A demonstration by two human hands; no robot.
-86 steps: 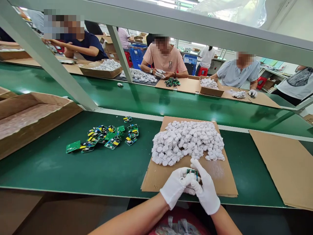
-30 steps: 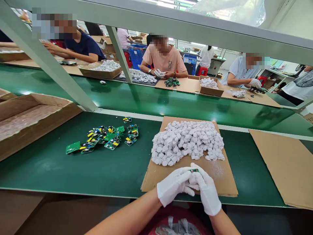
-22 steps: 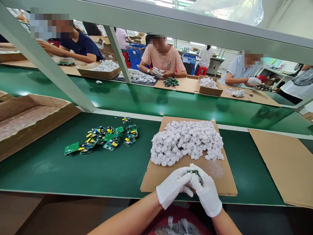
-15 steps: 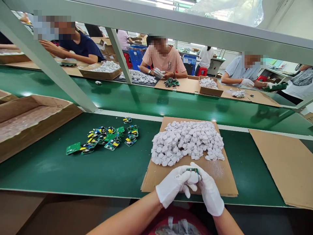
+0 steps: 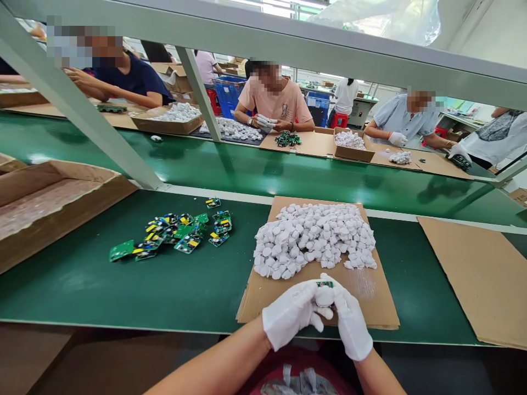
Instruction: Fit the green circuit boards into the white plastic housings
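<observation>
Both hands are together over the near edge of the green table (image 5: 164, 299): the white-gloved left hand (image 5: 290, 314) and the white-gloved right hand (image 5: 351, 321) close around a small green circuit board (image 5: 325, 284), just a strip peeking out! Right beyond them, a heap of rounded white pieces (image 5: 315, 238) sits on flat brown cardboard (image 5: 259, 304), and away left lie loose green boards with yellow components (image 5: 188, 242).
</observation>
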